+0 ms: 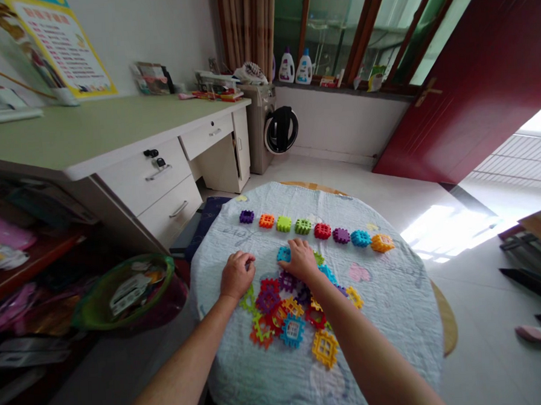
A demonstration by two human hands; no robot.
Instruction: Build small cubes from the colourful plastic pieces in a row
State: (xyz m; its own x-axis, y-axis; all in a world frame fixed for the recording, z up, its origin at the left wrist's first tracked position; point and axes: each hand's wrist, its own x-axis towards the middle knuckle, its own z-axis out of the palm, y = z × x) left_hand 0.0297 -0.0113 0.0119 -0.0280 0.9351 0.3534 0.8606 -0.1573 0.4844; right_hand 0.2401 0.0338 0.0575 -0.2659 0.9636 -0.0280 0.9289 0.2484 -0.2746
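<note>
My left hand (237, 275) is closed above the cloth left of the pile; a small dark spot shows at its fingertips, too little to name. My right hand (302, 260) has its fingers bent over a blue interlocking plastic tile (283, 254) at the pile's far edge. Below and between the hands lies a loose heap of notched tiles, among them a blue square tile (292, 330), a yellow tile (325, 348) and a purple tile (268, 299). Beyond them runs a row of small block cubes, from a purple cube (246, 216) through a red cube (322, 230) to a yellow-orange cube (382, 242).
A pale blue cloth (389, 317) covers the round table. To the left stand a desk (126, 128) with drawers and a green-rimmed basket (169, 274). Farther back are a washing machine (260, 130) with its door ajar and a red door (455, 84).
</note>
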